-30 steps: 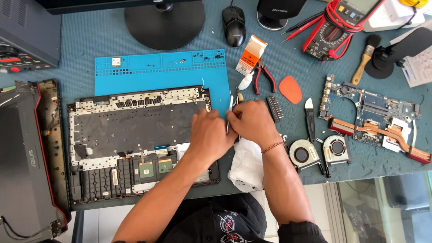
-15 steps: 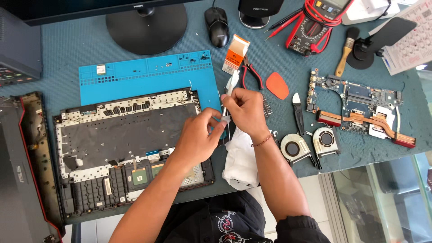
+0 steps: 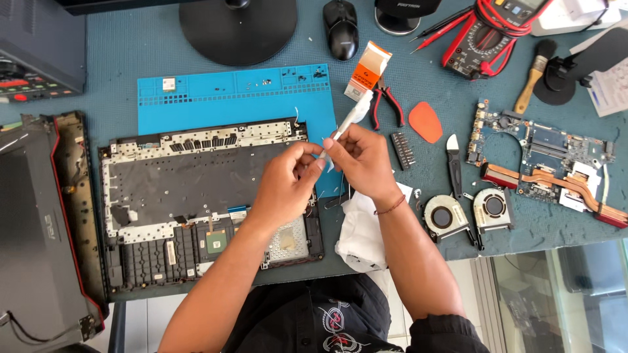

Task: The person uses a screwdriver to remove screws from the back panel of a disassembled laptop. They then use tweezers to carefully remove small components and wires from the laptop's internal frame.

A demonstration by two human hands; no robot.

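Right hand clamped around the lower end of a slim white tube, tube slanting up and away past the knuckles toward the table's far edge. Left hand pinched shut at the tube's lower tip, fingertips touching those of the right. Both raised over the right edge of an opened laptop base, just in front of the blue work mat. Tube's lower end hidden inside the fingers; cap or nozzle hard to make out. White, narrow, lightly glossy. Crumpled white cloth under the right wrist near the table's front edge.
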